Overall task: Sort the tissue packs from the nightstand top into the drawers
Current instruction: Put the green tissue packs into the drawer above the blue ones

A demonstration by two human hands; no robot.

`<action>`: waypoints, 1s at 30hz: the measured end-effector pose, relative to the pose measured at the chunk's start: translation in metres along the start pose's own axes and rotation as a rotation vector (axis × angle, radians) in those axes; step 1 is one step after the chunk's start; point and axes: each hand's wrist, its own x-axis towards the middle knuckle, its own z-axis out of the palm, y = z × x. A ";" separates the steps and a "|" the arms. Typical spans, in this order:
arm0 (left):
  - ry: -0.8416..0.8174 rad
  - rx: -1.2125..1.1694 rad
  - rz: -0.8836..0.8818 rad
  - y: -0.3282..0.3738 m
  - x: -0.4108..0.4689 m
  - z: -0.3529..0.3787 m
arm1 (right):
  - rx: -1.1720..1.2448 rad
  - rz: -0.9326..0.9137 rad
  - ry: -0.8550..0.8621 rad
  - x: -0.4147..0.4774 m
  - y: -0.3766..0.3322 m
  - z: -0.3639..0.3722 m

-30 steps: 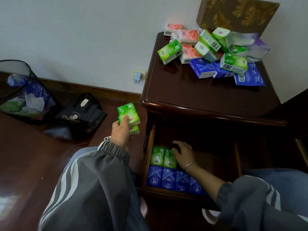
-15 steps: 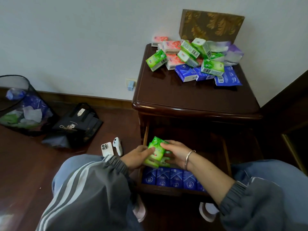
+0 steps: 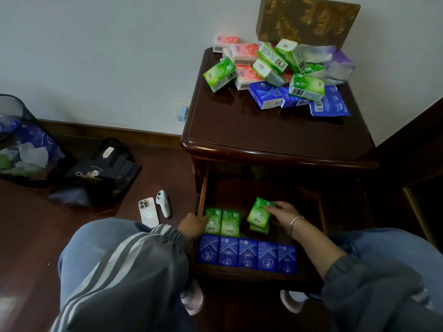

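Note:
The open drawer (image 3: pixel 309 281) of the dark wood nightstand (image 3: pixel 275 140) holds a front row of several blue tissue packs (image 3: pixel 247 254) and two green packs (image 3: pixel 221 222) behind them at the left. My right hand (image 3: pixel 282 213) holds two stacked green packs (image 3: pixel 257 215) inside the drawer, right of those two. My left hand (image 3: pixel 193 224) touches the left green pack by the drawer's left wall. On the nightstand top lies a heap of green, pink, blue and purple packs (image 3: pixel 275 73).
A brown patterned box (image 3: pixel 306 19) stands behind the heap. On the floor at the left lie a phone (image 3: pixel 148 212), a white controller (image 3: pixel 163 203), a black bag (image 3: pixel 98 173) and a mesh bin (image 3: pixel 21 149). My knees flank the drawer.
The two green packs went from my left hand into my right and moved right inside the drawer. My left hand let go and now touches the green packs at the left.

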 end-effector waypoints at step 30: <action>0.001 0.095 -0.034 0.003 0.008 0.014 | -0.624 -0.031 -0.238 -0.005 0.010 0.022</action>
